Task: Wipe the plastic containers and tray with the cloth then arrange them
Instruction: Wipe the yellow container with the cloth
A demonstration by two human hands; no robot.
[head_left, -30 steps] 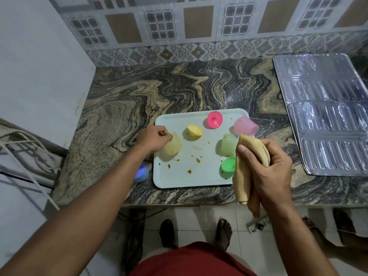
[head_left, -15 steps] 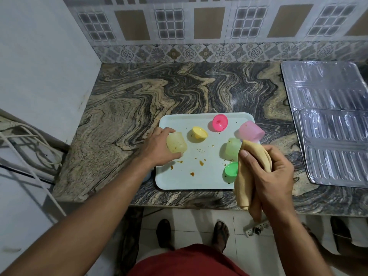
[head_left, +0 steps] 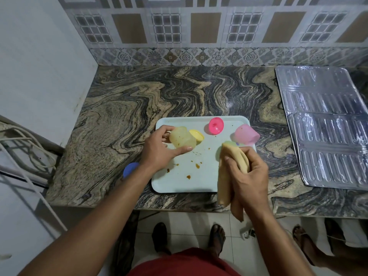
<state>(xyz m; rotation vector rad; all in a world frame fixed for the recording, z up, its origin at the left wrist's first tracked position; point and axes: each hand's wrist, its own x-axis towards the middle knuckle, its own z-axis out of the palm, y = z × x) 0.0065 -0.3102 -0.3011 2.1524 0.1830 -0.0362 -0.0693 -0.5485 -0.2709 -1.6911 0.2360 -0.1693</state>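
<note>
Hands at work over a pale tray (head_left: 179,184) lying near the front edge of a marbled stone desk (head_left: 123,108). The left hand (head_left: 159,150) curls its fingers and thumb round a translucent yellowish container (head_left: 182,139), held tipped on its side above the tray's left part, just beside a yellow lid (head_left: 197,134). The right hand (head_left: 247,172) clamps a bunched tan cloth (head_left: 229,172), whose loose end hangs past the desk's front edge. A pink lid (head_left: 216,126) sits by the tray's far rim, and a pink container (head_left: 247,134) lies tilted at the far right corner, overhanging the rim. Brown spots mark the tray's middle. A blue lid (head_left: 130,169) peeks out on the desk behind the left wrist. Bare stone stretches behind the tray to the tiled wall; a foil-covered sheet (head_left: 326,126) fills the desk's right end.
</note>
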